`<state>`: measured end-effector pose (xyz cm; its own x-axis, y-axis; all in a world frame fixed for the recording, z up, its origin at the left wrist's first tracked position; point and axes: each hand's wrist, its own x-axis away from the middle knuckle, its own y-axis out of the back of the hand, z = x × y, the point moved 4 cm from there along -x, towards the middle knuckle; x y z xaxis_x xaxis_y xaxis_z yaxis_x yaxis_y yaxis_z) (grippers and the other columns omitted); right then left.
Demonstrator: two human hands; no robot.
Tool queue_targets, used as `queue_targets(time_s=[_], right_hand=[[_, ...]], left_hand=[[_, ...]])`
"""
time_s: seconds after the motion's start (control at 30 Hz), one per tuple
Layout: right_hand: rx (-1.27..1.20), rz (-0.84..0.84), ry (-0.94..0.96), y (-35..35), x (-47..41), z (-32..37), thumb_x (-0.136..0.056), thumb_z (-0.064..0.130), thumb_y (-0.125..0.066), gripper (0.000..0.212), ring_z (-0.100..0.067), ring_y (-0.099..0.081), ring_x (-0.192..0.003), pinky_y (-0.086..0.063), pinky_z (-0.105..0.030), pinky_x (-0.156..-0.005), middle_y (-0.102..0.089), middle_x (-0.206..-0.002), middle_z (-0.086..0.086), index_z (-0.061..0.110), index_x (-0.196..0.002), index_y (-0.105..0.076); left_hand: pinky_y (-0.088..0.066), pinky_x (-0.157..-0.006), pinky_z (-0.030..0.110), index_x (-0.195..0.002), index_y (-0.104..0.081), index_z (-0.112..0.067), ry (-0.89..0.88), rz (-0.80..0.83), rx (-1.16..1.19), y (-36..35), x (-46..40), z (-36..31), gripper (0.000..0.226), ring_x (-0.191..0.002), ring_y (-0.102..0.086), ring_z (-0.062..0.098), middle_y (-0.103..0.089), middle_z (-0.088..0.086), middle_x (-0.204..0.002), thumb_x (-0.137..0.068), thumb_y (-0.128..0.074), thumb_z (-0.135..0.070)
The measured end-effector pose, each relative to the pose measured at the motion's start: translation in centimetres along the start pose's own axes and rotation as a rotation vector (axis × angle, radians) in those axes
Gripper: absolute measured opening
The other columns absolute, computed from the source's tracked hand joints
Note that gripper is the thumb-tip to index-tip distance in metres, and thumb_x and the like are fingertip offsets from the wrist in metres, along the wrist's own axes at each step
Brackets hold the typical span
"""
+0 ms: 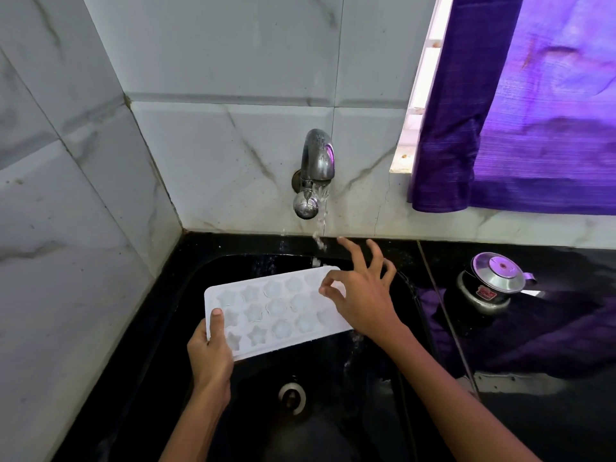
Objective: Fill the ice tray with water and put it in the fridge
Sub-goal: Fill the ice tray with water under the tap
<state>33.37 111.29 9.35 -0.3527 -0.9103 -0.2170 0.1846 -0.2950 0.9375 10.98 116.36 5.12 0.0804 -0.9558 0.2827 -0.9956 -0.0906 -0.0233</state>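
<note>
A white ice tray with star and round moulds is held level over the black sink. My left hand grips its near left corner, thumb on top. My right hand hovers over the tray's right end, fingers spread and loosely bent, index and thumb close to the tray; whether they touch it is unclear. A metal tap on the tiled wall runs, and its stream falls near the tray's far right corner. Water drips off the tray's right edge.
A steel drain sits at the sink bottom. A small lidded metal pot stands on the black counter at the right. A purple curtain hangs over the window above it. Tiled walls close in the left and back.
</note>
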Motion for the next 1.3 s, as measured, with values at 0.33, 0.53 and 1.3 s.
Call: queue_targets(time_s=[0.33, 0.53, 1.3], right_hand=[[0.05, 0.275, 0.089, -1.2, 0.7, 1.0, -0.084, 0.069, -0.043, 0.046, -0.031, 0.019, -0.142, 0.008, -0.054, -0.111, 0.004, -0.158, 0.007, 0.037, -0.112, -0.06], [0.026, 0.284, 0.112, -1.0, 0.7, 1.7, -0.086, 0.064, -0.044, 0.043, -0.032, 0.02, -0.142, 0.008, -0.055, -0.111, 0.009, -0.159, 0.006, 0.039, -0.119, -0.057], [0.186, 0.18, 0.014, -0.2, 1.3, 2.5, -0.082, 0.07, -0.045, 0.053, -0.032, 0.033, -0.138, 0.03, -0.051, -0.096, 0.017, -0.159, 0.002, 0.038, -0.121, -0.058]], left_hand=[[-0.048, -0.063, 0.028, -0.108, -0.059, -0.01, 0.032, -0.023, 0.061, 0.3, -0.2, 0.0, 0.026, -0.076, -0.062, 0.016, -0.064, 0.0, -0.085, -0.098, -0.044, -0.029], [-0.05, -0.078, 0.036, -0.116, -0.058, -0.009, 0.047, -0.007, 0.078, 0.5, -0.3, 0.1, 0.032, -0.083, -0.064, 0.021, -0.065, 0.002, -0.091, -0.098, -0.044, -0.031], [-0.048, -0.062, 0.027, -0.105, -0.058, -0.014, 0.002, -0.008, 0.081, -0.2, 0.6, -0.5, 0.025, -0.079, -0.063, 0.014, -0.065, -0.002, -0.088, -0.098, -0.043, -0.032]])
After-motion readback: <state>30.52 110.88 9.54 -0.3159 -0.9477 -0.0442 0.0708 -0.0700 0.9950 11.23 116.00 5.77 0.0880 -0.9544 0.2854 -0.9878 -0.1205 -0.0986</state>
